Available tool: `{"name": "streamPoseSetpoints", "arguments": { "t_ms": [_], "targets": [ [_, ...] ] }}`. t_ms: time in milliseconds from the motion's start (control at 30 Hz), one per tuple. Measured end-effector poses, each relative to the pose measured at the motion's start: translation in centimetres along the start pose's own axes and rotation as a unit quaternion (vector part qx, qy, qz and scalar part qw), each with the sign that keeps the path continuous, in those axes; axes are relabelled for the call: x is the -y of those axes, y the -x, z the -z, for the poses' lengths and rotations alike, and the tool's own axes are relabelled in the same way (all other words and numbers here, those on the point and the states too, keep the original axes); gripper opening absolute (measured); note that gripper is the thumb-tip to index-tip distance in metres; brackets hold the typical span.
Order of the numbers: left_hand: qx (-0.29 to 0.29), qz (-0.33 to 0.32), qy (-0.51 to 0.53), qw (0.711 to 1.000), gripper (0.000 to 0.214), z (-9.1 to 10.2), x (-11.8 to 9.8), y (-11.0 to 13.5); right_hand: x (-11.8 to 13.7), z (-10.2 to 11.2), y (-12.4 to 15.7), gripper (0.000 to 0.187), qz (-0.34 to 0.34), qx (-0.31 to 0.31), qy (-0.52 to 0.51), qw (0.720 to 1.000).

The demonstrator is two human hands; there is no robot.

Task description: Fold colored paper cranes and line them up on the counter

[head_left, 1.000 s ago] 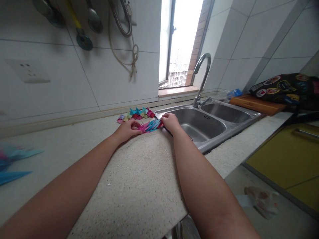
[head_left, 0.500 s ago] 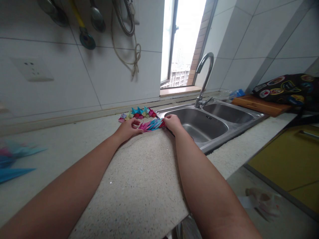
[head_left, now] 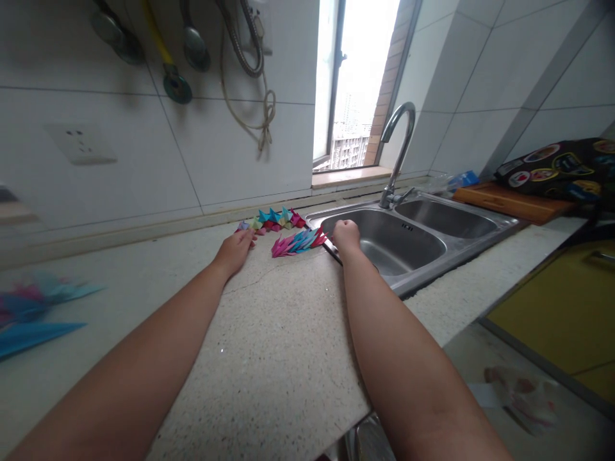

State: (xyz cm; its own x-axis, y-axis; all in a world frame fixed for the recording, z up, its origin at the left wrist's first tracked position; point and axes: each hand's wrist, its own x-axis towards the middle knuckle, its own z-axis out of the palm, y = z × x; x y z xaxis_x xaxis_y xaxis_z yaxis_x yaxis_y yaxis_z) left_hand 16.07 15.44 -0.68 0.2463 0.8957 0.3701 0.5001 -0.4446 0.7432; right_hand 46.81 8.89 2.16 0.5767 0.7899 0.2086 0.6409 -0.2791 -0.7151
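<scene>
A row of folded paper pieces, pink, blue and red, lies on the counter between my hands. Behind it, along the wall side, sits a second row of folded paper pieces in lilac, yellow, teal and crimson. My left hand rests on the counter at the left end of that back row, fingers stretched out and holding nothing I can see; whether it touches the paper I cannot tell. Just right of the front row, over the sink's near rim, my right hand has its fingers curled in, apart from the paper.
More folded paper, blue and pink, lies blurred at the far left of the counter. A steel double sink with a tall tap is at the right. Beyond it are a wooden board and a dark patterned bag.
Both hands have let go of the front paper row. My left hand has moved left toward the back row; my right hand has drawn slightly right. The view has shifted a little.
</scene>
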Motion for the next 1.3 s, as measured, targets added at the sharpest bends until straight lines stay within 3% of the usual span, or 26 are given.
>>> {"name": "streamPoseSetpoints", "arguments": {
  "t_ms": [100,233,433,633,767,933,1133,1300],
  "targets": [
    [-0.004,-0.019,-0.063,0.998,0.053,0.0,-0.1,0.2,0.0,0.5,-0.1,0.042,-0.029,-0.046,-0.025,0.998],
    [-0.006,-0.109,-0.197,0.974,0.03,-0.6,-0.6,0.6,-0.3,0.9,0.0,0.045,-0.058,-0.075,-0.05,0.994],
    [-0.024,-0.142,-0.303,0.942,0.026,-1.2,-1.6,1.7,-0.1,0.2,1.2,0.041,-0.036,-0.002,-0.039,0.999],
    [0.059,-0.206,-0.253,0.944,0.049,-1.3,-3.5,2.9,0.9,-0.4,2.2,0.037,0.019,0.075,0.015,0.997],
    [0.087,-0.19,-0.187,0.96,0.073,-1.7,-4.0,3.1,1.4,-0.6,2.4,0.035,0.039,0.079,0.038,0.995],
    [0.11,-0.16,-0.097,0.976,0.085,-1.5,-3.7,3.0,2.1,-1.3,2.8,0.03,0.078,0.096,0.021,0.992],
    [0.121,-0.129,-0.03,0.984,0.083,-1.2,-3.7,3.0,2.7,-2.7,3.8,0.023,0.176,0.196,-0.067,0.962],
    [0.118,-0.149,-0.057,0.98,0.059,-1.1,-3.7,2.9,2.2,-2.7,3.6,0.032,0.212,0.274,-0.128,0.929]
  ]
}}
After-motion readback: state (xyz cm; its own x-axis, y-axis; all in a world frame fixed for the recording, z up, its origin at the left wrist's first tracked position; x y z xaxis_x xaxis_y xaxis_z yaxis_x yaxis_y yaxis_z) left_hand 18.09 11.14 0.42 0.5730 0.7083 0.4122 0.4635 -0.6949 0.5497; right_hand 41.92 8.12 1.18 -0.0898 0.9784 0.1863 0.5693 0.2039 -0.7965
